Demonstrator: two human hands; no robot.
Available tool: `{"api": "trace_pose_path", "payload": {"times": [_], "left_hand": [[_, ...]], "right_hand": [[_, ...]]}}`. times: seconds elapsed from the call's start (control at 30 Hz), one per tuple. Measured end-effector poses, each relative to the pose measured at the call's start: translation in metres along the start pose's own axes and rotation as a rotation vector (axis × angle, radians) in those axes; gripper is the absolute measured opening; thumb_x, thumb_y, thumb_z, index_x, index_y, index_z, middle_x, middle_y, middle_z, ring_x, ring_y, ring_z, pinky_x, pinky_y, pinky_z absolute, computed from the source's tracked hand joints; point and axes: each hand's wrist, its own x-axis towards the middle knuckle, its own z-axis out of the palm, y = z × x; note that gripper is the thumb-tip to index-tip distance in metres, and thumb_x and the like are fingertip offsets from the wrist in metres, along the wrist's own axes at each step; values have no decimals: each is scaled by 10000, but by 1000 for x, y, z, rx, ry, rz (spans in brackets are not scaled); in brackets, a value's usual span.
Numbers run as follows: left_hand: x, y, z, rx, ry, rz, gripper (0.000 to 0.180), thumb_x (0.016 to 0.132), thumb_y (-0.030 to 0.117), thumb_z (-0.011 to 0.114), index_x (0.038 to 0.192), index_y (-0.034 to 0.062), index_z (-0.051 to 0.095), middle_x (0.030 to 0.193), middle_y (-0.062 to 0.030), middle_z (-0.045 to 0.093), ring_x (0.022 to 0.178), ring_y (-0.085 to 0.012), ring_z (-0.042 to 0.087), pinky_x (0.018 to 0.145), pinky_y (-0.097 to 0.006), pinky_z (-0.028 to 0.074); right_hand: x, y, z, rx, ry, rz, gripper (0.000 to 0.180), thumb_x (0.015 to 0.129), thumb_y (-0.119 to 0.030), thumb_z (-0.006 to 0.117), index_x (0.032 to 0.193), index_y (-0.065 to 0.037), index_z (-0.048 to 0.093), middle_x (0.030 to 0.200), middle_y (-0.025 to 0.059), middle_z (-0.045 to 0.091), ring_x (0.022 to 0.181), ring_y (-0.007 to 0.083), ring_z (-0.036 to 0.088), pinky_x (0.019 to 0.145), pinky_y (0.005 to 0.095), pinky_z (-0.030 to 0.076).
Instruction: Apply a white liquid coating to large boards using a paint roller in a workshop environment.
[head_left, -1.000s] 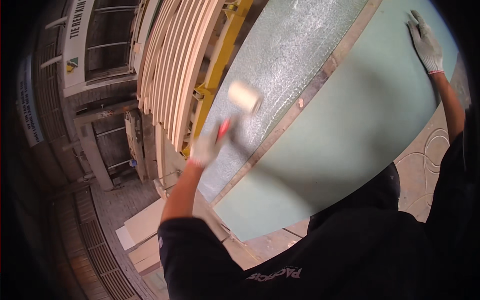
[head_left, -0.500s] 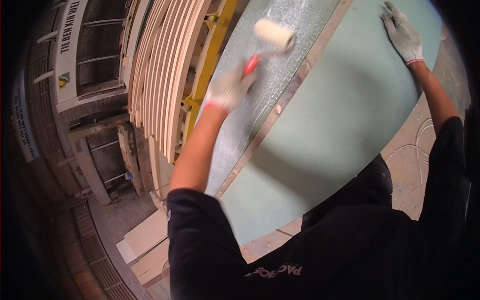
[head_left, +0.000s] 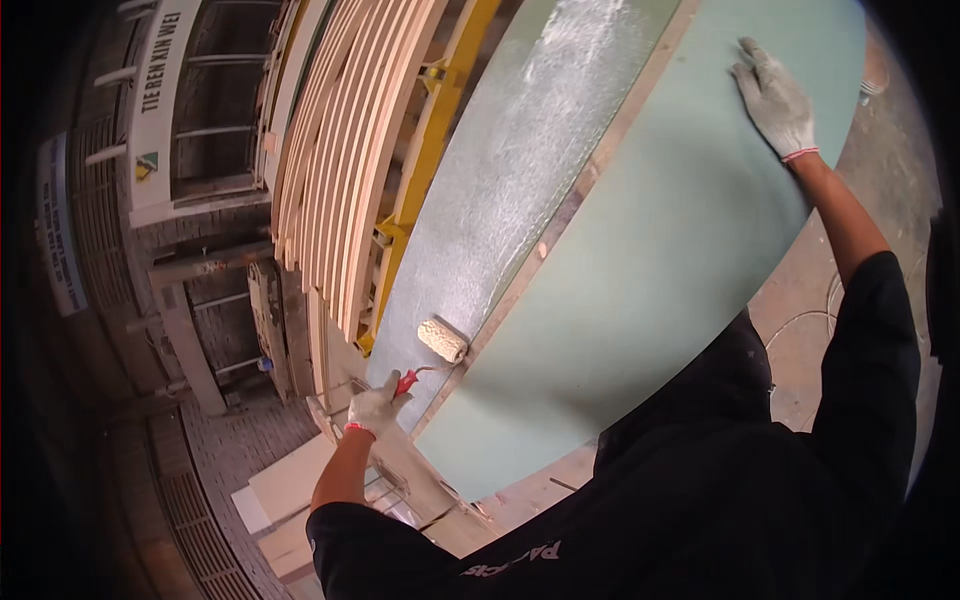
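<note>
In a pale knitted glove, my left hand (head_left: 376,408) is closed round the red handle of a paint roller (head_left: 441,342). The roller's cream sleeve rests on a long panel (head_left: 500,170) coated in a streaky whitish film, close to its lower end. Beside it on the right lies a smooth pale green sheet (head_left: 640,260), with a narrow brownish strip (head_left: 545,250) between the two. My right hand (head_left: 778,105), gloved as well, lies flat on the green sheet near its far right edge, fingers stretched out.
Left of the panel runs a yellow metal frame (head_left: 425,150), with a stack of long wooden strips (head_left: 350,170) past it. Flat boards (head_left: 290,480) lie on the floor at lower left. A thin looped cable (head_left: 800,318) lies on the floor at right.
My left hand has drawn the roller from the panel's upper part down toward its lower end. My right hand stays on the green sheet; the whole view has shifted slightly.
</note>
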Motion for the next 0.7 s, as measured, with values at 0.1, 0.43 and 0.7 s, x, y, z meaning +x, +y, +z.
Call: {"api": "trace_pose_path", "payload": {"times": [0.1, 0.43, 0.7], "left_hand": [[34, 41, -29, -67, 137, 78, 628, 986, 438, 652, 1487, 96, 491, 816, -221, 712, 695, -412, 706, 612, -531, 537], [248, 293, -306, -153, 474, 274, 475, 1029, 510, 498, 1278, 106, 522, 1033, -265, 721, 973, -478, 693, 816, -569, 529], [107, 137, -103, -26, 219, 89, 591, 1041, 489, 521, 1474, 104, 405, 878, -254, 724, 791, -450, 719, 670, -571, 550]], "right_hand": [[-2, -9, -9, 41, -31, 43, 481, 1043, -371, 558, 1480, -170, 537, 1356, 105, 671, 1217, 281, 656, 1002, 386, 526], [-5, -37, -37, 196, 88, -12, 443, 982, -258, 599, 1356, -22, 593, 1258, 231, 678, 1149, 385, 664, 1005, 439, 525], [-8, -22, -30, 195, 109, -24, 447, 984, -252, 603, 1375, -34, 587, 1264, 217, 678, 1185, 370, 652, 1034, 419, 517]]}}
